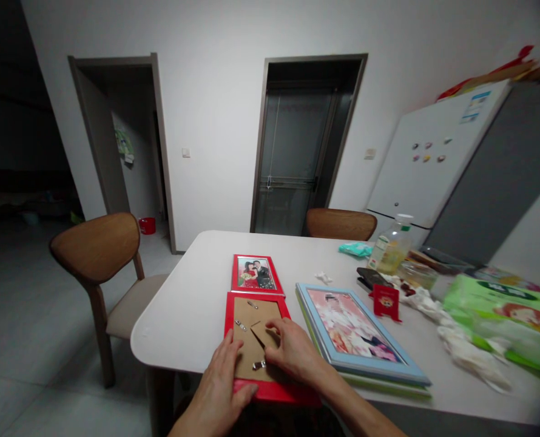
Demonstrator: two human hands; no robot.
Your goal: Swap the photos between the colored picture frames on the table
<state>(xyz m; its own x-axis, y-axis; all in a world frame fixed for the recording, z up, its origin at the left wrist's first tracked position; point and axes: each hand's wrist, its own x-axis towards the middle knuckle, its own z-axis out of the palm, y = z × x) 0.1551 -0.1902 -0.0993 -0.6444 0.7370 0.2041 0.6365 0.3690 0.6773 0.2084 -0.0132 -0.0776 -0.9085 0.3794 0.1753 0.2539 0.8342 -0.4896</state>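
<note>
A red double picture frame lies on the table, hinged or joined in the middle. Its far half [257, 274] shows a photo of a couple. The near half lies back-up, with a brown backing board [247, 358] and small metal clips [241, 326] inside a red border. My left hand [222, 379] rests on the left and lower border, fingers stretched and thumb apart. Over the board's right side, my right hand [295, 352] has curled, pinching fingers beside a dark slanted gap in the board. What sits between those fingertips is hidden.
Right of my hands, a blue picture frame [365, 340] lies on a green one. Beyond are a red card [386, 301], a dark wallet-like item [371, 279], a bottle [391, 246], crumpled tissues [470, 358] and a green tissue pack [502, 312]. Wooden chairs [99, 246] flank the table.
</note>
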